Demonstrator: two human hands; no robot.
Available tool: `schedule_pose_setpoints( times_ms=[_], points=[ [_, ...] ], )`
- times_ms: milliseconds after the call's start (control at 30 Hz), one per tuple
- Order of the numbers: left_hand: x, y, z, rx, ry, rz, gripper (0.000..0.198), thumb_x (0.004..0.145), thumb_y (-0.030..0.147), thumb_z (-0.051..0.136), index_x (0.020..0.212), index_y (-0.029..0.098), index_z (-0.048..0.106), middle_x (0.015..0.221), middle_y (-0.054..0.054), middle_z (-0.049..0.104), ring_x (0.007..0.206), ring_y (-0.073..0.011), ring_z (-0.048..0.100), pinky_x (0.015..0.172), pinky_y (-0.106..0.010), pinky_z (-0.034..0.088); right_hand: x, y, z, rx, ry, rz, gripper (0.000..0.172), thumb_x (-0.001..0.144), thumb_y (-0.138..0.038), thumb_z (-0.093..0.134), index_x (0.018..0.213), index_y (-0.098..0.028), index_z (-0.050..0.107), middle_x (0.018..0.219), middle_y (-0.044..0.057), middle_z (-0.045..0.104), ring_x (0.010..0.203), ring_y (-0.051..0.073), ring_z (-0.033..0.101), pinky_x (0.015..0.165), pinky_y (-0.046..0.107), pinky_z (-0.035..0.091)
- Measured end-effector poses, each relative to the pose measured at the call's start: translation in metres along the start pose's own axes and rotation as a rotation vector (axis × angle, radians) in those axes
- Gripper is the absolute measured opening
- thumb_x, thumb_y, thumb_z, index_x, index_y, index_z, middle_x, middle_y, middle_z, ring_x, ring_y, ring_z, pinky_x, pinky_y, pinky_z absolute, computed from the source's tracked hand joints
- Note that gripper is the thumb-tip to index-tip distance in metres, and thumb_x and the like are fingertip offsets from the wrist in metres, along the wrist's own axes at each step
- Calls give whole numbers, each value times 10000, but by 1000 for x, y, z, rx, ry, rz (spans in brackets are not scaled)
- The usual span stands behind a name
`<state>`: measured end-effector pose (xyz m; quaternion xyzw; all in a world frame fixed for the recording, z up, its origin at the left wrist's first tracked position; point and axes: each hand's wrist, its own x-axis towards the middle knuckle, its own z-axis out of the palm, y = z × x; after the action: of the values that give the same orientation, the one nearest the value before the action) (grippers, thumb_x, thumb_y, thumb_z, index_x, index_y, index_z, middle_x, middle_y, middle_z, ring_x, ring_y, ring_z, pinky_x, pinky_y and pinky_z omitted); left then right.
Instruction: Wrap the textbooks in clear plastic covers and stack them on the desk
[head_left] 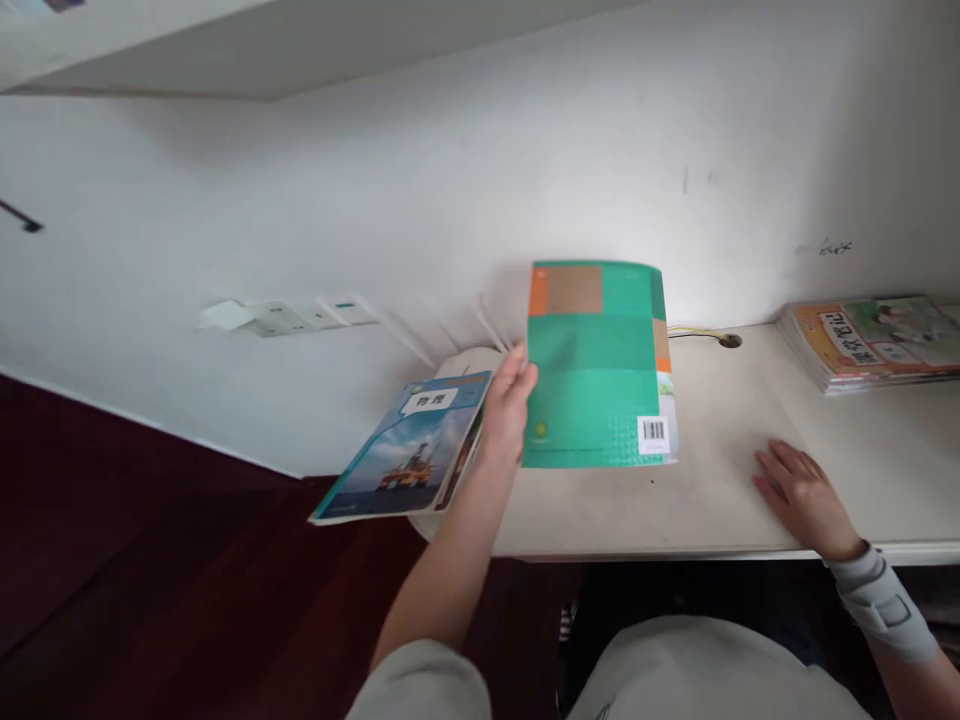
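My left hand (507,410) grips a green book (592,365) by its left edge. The book is held up above the desk, its back cover with orange and brown blocks and a barcode facing me. Behind and left of that hand lies a blue physics textbook (409,460) with an oil rig on its cover; it juts past the desk's left end, and something under its right side is partly hidden by my arm. My right hand (806,495), with a grey wrist brace, rests on the desk near the front edge, fingers stretched out and holding nothing.
A stack of books (862,345) sits at the right on the white desk (720,510). Thin wires come out of a cable hole (730,341) near the wall. Sockets with a plug (225,316) are on the wall at left. A shelf (300,50) overhangs the upper left.
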<state>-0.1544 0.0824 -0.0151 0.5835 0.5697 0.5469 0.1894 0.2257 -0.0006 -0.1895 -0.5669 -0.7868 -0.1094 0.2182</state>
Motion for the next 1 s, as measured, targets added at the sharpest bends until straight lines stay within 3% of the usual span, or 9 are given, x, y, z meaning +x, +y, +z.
schedule_pose_setpoints(
  times_ms=[67,133,233,333,533,767,1000],
  points=[
    [-10,-27,28,-158,-133,-69,525,811,517,476,1222,199,550,1126,-73,656,1093,-234,582,908,-371,471,1,-2,-1,-5,-7,11,366,907,-393,421,1116,-160,611,1227,154,576,1159,260,519,972,426,421],
    [-18,-56,43,-289,-220,-168,570,795,499,506,1261,172,510,1118,-91,661,1031,-239,615,876,-376,485,2,-4,-2,-7,-13,17,358,907,-381,428,1119,-158,611,1228,155,576,1173,258,510,978,422,417],
    [-26,-92,50,-325,-258,-310,639,758,517,544,1273,144,482,1127,-104,656,973,-233,635,858,-368,492,2,-6,-3,-14,-10,16,349,904,-362,440,1123,-153,613,1232,157,575,1175,257,510,985,420,411],
    [-31,-112,49,-282,-249,-387,654,740,554,550,1256,156,492,1147,-95,646,975,-228,631,862,-359,487,2,-7,-3,-11,8,18,337,902,-342,451,1121,-148,617,1230,158,578,1178,257,510,986,418,411],
    [-33,-124,48,-240,-353,-406,574,738,520,575,1178,150,566,1081,-91,676,995,-244,622,898,-389,464,2,-10,-5,-11,10,27,335,893,-341,475,1122,-145,621,1240,160,574,1174,260,514,985,417,414],
    [-27,-126,41,187,-442,-206,458,850,381,448,1262,192,517,1304,-73,557,1182,-238,519,1018,-387,370,2,-11,-6,-3,6,35,329,892,-340,475,1112,-146,625,1241,159,574,1174,264,514,985,425,416],
    [-32,-124,37,274,-474,-156,488,877,370,412,1331,196,452,1306,-73,556,1177,-226,526,987,-369,408,2,-10,-6,22,6,32,337,891,-342,474,1129,-148,614,1231,164,578,1170,266,518,984,440,419]
  ],
)
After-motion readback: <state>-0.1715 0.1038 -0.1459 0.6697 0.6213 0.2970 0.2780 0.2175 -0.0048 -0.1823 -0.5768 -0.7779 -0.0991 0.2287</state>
